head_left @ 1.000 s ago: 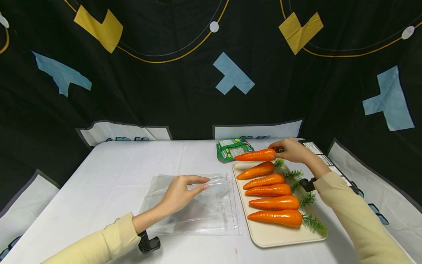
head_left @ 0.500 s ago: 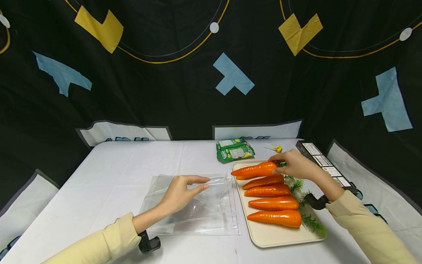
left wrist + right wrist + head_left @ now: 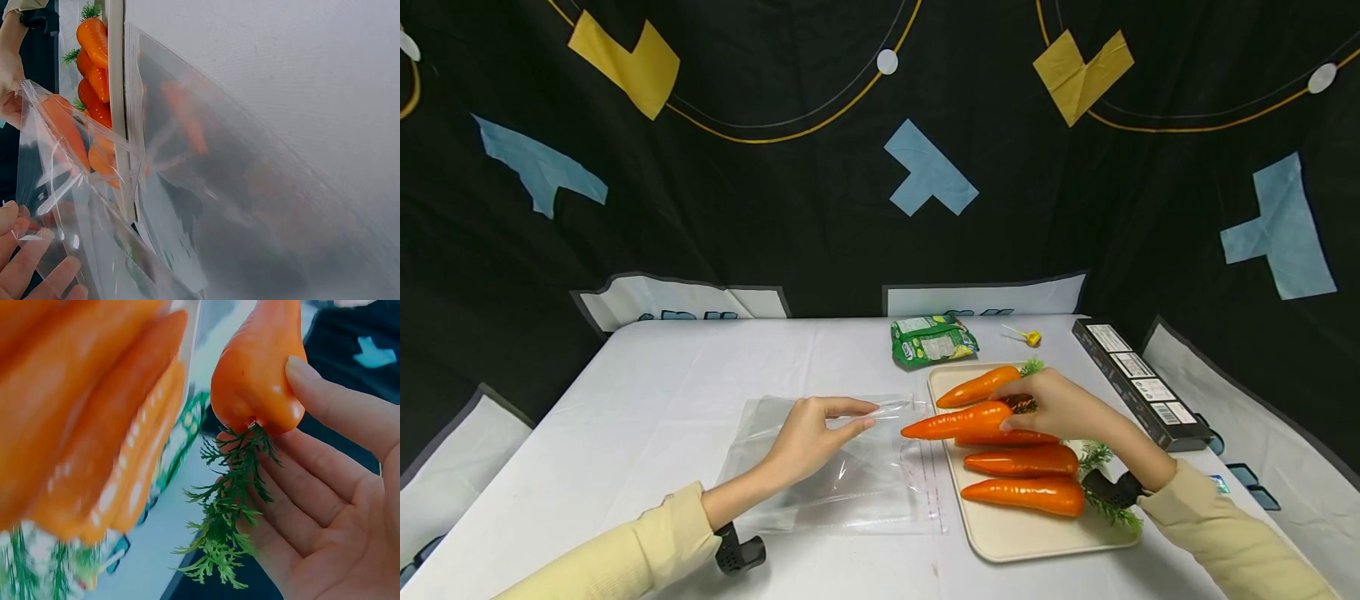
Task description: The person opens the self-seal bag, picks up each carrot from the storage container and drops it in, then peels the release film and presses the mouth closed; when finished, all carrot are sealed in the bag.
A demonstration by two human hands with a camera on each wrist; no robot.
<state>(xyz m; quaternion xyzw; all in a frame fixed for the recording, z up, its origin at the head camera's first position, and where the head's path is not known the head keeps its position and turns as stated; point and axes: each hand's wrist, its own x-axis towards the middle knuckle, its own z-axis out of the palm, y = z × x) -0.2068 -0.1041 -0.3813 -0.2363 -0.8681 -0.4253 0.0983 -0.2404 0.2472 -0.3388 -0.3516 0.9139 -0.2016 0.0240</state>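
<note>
**Carrot held at the mouth of a clear bag**

The right hand (image 3: 1060,408) grips a carrot (image 3: 958,422) by its thick, leafy end, fingers curled round it, tip pointing left w/ the point just past the tray's (image 3: 1037,542) near-left edge. The left hand (image 3: 808,437) pinches the upper lip of a clear plastic bag (image 3: 850,492) btwn thumb and fingers, lifting the opening toward the carrot; the rest of the bag lies flat on the white table (image 3: 662,392). In the left wrist view the film (image 3: 187,187) stands raised and the carrot shows blurred through it. Four more carrots lie on the tray beside the right hand. Farther back: a green snack packet (image 3: 932,340), a small yellow lollipop (image 3: 1032,337), a long black box (image 3: 1138,383) at the right.

Risks, as a judgement: the mouth looks narrow and slack, so the tip could snag the lip or slide under the bag instead of in. The thin pinch might slip if the carrot pushes the film. A swinging forearm could nudge the tray's carrots.
</note>
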